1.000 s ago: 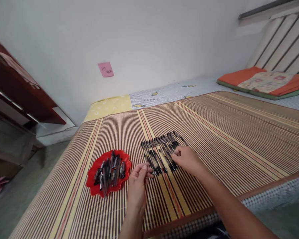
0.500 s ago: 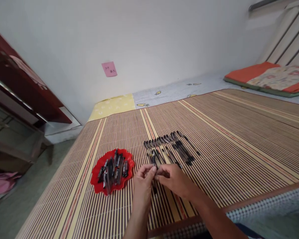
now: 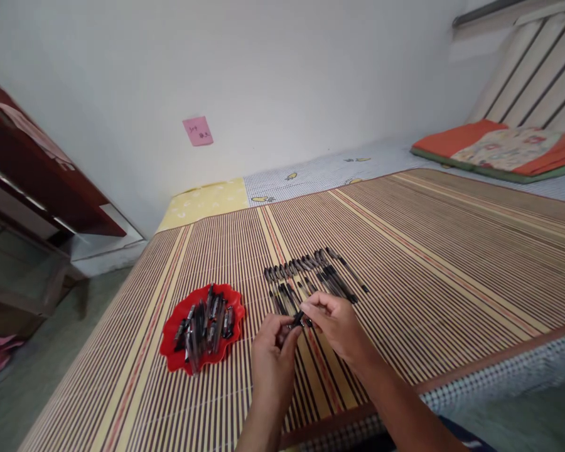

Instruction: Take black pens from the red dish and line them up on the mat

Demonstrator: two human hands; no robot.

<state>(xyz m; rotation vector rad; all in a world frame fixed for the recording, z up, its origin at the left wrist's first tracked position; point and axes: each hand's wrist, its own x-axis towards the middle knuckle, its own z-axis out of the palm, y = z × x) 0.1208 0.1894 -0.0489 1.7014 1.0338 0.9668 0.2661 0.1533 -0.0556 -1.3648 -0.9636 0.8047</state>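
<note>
Close to the mat's front edge, my left hand [image 3: 272, 348] pinches a dark pen [image 3: 297, 319] between thumb and fingers. My right hand [image 3: 334, 323] meets it from the other side, fingertips closed on the pen's upper end. Fingers cover much of the pen, so I cannot tell whether its cap is on. Just beyond the hands lies a row of black pen caps [image 3: 294, 267]. Between caps and hands are several pen barrels [image 3: 279, 302], partly behind my fingers. A denser group of black pens [image 3: 336, 284] lies to the right.
A red scalloped dish [image 3: 168, 351] filled with black pens [image 3: 211, 317] sits left of my hands. Everything lies on a striped bamboo mat [image 3: 405, 251] over a bed. Folded orange bedding [image 3: 480, 141] is at the far right; a pink note [image 3: 198, 131] is on the wall.
The pen has turned from upright to slanted between my hands. My right hand has risen slightly, its fingertips now at the pen's upper end. The view has shifted slightly right.
</note>
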